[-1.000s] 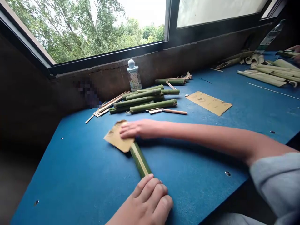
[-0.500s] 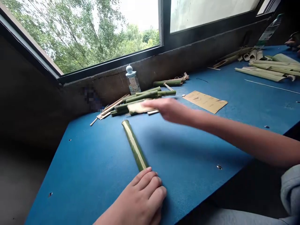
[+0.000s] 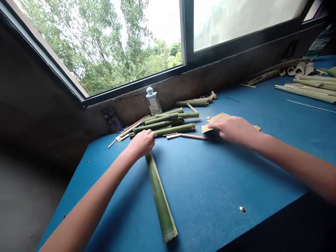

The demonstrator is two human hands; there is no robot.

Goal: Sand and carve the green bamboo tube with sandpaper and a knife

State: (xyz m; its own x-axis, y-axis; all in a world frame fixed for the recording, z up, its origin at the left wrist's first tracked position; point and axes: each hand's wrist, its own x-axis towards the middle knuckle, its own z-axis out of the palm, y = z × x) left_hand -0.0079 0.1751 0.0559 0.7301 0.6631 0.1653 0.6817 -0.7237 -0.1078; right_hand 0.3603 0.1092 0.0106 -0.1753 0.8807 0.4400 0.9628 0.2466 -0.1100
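Observation:
A green bamboo piece (image 3: 160, 196) lies lengthwise on the blue table, its cut near end pointing toward me. My left hand (image 3: 143, 142) is closed around its far end, close to the pile of bamboo pieces (image 3: 168, 127); the fingertips are partly hidden. Off to the right, my right hand (image 3: 233, 128) pinches a small tan piece of sandpaper (image 3: 207, 128). This hand is over a larger tan sheet (image 3: 219, 116), which it partly covers.
Behind the pile stands a clear jar with a light blue lid (image 3: 153, 101), by the wall under the window. Thin wooden strips (image 3: 193, 136) lie at the pile's front. Split bamboo (image 3: 307, 91) and a plastic bottle (image 3: 319, 42) are at the far right. Metal bolts (image 3: 243, 209) dot the tabletop (image 3: 210, 189).
My left hand has gone from the bamboo's near end to its far end, and the bamboo shows a different side. My right hand has moved right, from before the pile to the tan sheet.

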